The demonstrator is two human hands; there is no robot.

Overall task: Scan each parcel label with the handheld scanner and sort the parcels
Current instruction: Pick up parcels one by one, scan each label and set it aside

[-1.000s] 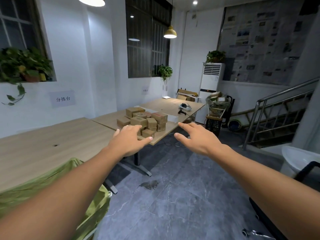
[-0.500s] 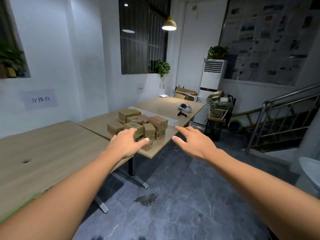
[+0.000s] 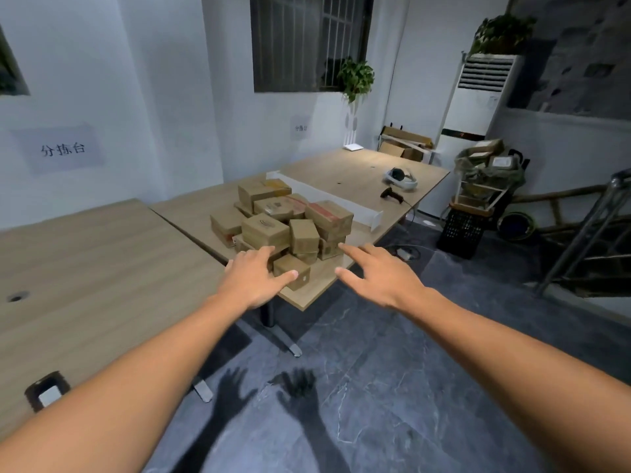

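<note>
Holding my left hand and right hand out with fingers spread and nothing in them, I am hovering both mid-frame in front of the heap of parcels, which is sitting at the near corner of the tabletop. I am judging these small cardboard boxes to be light and stiff, best gripped across two opposite faces. The handheld scanner is lying well apart from them, further right in the frame.
</note>
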